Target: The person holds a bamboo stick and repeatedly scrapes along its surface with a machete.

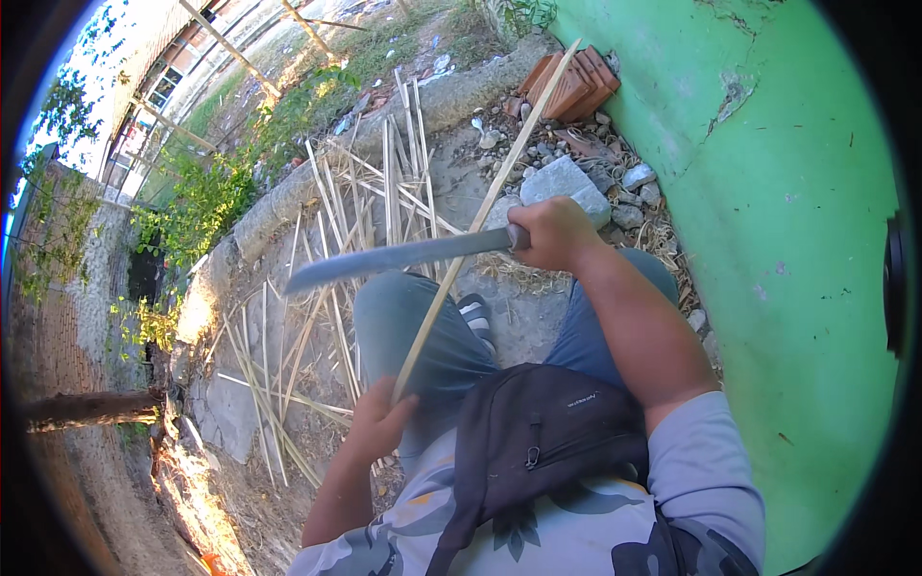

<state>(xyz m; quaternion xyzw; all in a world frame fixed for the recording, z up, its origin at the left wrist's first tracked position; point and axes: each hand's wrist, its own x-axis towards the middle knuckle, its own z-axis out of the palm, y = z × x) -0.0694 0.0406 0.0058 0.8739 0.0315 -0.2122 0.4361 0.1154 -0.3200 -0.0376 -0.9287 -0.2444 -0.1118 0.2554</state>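
My right hand (555, 233) is closed round the handle of a machete (403, 254), whose long blade points left across my knees. The blade crosses a long pale bamboo strip (495, 182); whether they touch I cannot tell. My left hand (381, 420) grips the strip's lower end beside my left thigh, and the strip slants up and away to the right. Beyond my knees, many split bamboo strips (392, 182) lie in a loose pile on the ground. More strips (266, 384) are strewn to the left of my left knee.
A green wall (768, 259) runs close along my right. Near it lie a large pale stone (567, 187), rubble and stacked orange bricks (581, 86). A low concrete kerb (461, 96) curves behind the strips. A black bag (547, 432) rests on my lap.
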